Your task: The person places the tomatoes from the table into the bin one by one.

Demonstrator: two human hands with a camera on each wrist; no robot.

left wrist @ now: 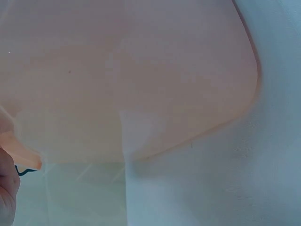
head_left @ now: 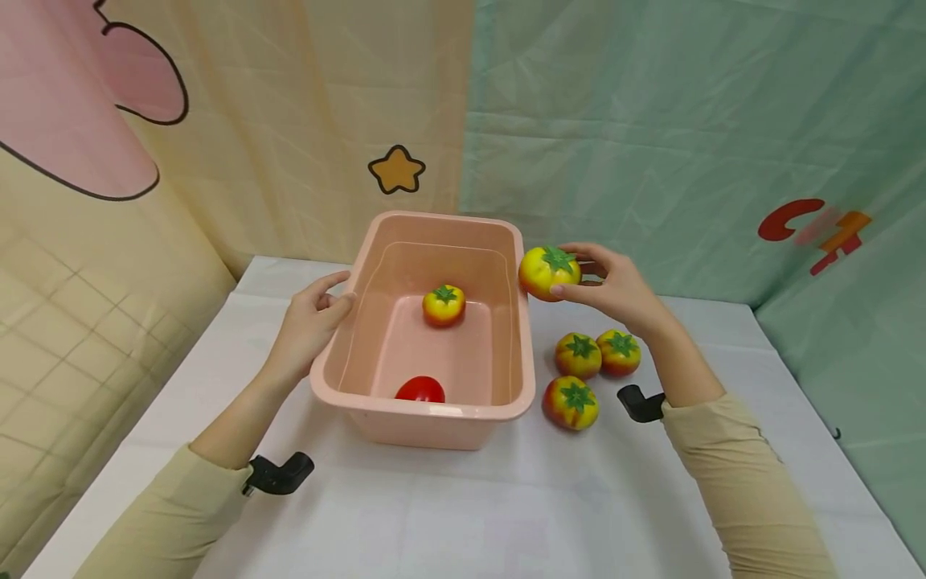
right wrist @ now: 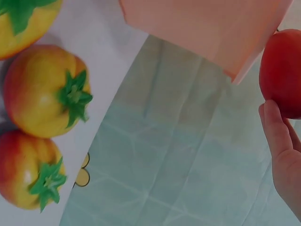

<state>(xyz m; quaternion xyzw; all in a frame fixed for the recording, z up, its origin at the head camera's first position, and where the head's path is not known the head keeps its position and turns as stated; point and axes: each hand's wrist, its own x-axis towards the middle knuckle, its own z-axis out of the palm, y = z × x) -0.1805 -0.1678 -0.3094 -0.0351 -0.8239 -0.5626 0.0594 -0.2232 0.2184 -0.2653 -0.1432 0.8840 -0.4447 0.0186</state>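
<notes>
In the head view, a pink plastic basin [head_left: 448,430] stands on the white-covered table. My left hand [head_left: 307,326] holds its left rim, thumb near the edge. My right hand [head_left: 604,281] grips a yellow tomato [head_left: 541,275] with green leaves, just outside the basin's right rim; the right wrist view shows its red underside. Inside the basin lie a yellow-red tomato [head_left: 444,307] and a red one [head_left: 422,390], partly hidden by the near wall. Below my right hand sit three more tomatoes: one on the left [head_left: 578,356], one on the right [head_left: 619,352] and a nearer one [head_left: 571,403].
A patterned curtain [head_left: 651,145] hangs behind the table [head_left: 463,515] and along its sides. Black wrist mounts show on the left sleeve [head_left: 166,515] and the right sleeve [head_left: 745,482].
</notes>
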